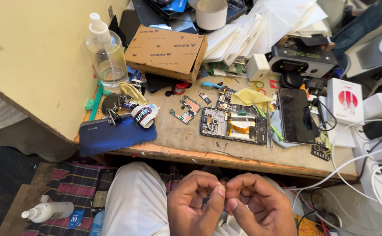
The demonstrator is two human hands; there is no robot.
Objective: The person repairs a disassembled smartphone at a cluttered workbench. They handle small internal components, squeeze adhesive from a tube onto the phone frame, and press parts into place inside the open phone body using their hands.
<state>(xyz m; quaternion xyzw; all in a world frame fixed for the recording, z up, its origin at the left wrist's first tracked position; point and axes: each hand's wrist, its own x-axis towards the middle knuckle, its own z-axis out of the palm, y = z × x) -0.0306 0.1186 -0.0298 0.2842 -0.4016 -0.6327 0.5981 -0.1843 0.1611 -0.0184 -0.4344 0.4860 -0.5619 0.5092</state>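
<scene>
Both my hands are low in front of the workbench, over my lap. My left hand (197, 203) and my right hand (256, 205) meet fingertip to fingertip, pinching a tiny brownish part (222, 189) between thumbs and forefingers. Which hand carries it I cannot tell. On the bench above lies an opened phone (233, 126) with its board and orange flex cable exposed.
The bench (243, 159) holds a blue phone back cover (114, 136), loose circuit boards (185, 110), a yellow cloth (248, 97), a dark phone (295, 116), a cardboard box (167, 51), a clear spray bottle (105, 52), white boxes and cables at right. A white bottle (49, 210) lies on the floor.
</scene>
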